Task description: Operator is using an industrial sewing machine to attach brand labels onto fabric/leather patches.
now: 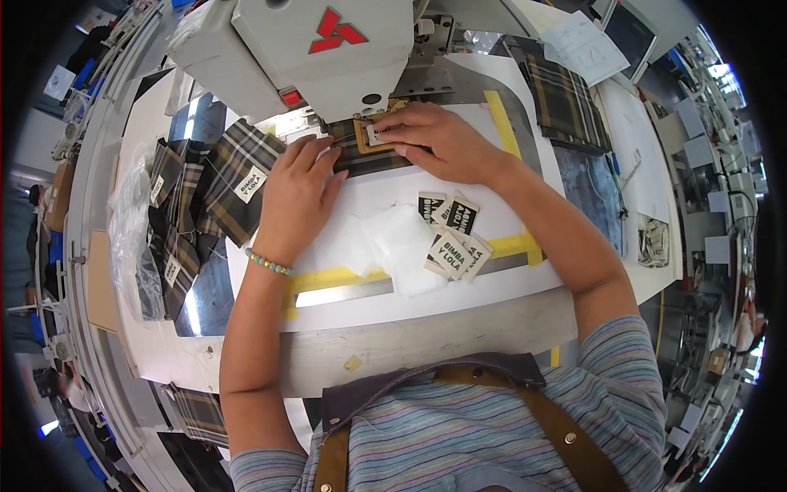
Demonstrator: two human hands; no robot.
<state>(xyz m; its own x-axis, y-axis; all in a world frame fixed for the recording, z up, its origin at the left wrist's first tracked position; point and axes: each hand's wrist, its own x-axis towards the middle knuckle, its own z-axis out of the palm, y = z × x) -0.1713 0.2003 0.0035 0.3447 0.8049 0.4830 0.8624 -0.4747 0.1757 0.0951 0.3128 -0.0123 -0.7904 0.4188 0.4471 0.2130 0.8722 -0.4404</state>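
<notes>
My left hand (299, 193) lies with its fingers stretched out over the left end of a dark plaid fabric piece (373, 161) under the machine head. A brass-coloured clamp frame (366, 151) rests on that fabric. Inside the frame is a small white label (375, 134), with the fingertips of my right hand (443, 143) closed at its right side. The fingers partly cover the label. Just left of my left hand, another plaid piece (242, 176) carries a pale label. A loose pile of black and cream labels (452, 238) sits near my right forearm.
The white sewing machine head (328, 53) stands directly ahead of my hands. Yellow tape (340, 279) edges the white work sheet (361, 307). Labelled plaid pieces (176, 238) and clear plastic (135, 246) lie left. At right are stacked plaid pieces (566, 102) and a label box (653, 242).
</notes>
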